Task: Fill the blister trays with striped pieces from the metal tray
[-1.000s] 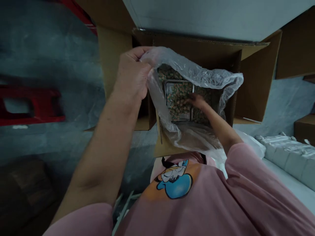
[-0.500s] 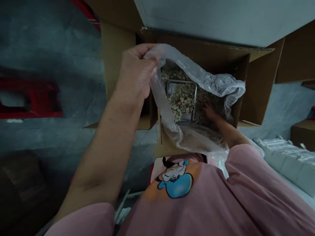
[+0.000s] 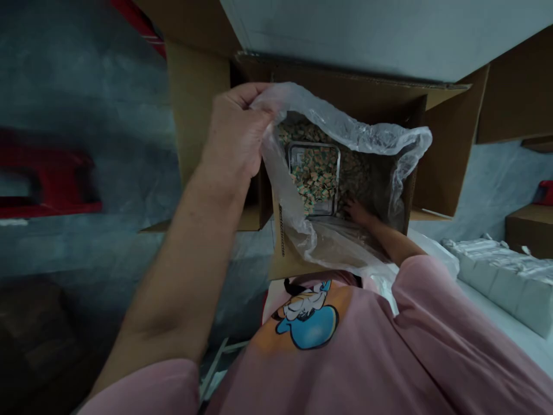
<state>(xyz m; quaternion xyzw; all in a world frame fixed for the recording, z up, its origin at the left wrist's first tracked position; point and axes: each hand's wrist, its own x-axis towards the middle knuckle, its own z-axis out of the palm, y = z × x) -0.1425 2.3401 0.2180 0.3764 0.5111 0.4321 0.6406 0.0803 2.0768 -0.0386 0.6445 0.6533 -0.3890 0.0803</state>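
Note:
A clear plastic bag (image 3: 341, 124) lines an open cardboard box (image 3: 380, 101). My left hand (image 3: 244, 129) pinches the bag's rim at its upper left corner. Inside lies a clear rectangular tray (image 3: 338, 173) with a heap of small tan and green pieces (image 3: 317, 178) in it. More such pieces surround the tray in the bag. Down in the bag, my right hand (image 3: 358, 213) is at the tray's lower right, its fingers apart among the loose pieces. Dim light obscures the fingertips.
Another open cardboard box (image 3: 196, 115) stands on the left, beside the lined one. Red plastic stools (image 3: 64, 181) are on the grey floor at far left. White wrapped bundles (image 3: 496, 271) and a closed carton (image 3: 529, 227) lie at right. A pale panel (image 3: 354, 34) spans the top.
My right hand has moved left and slightly down, nearer the tray's lower right corner. My left hand keeps its hold on the bag. The whole view has shifted a little.

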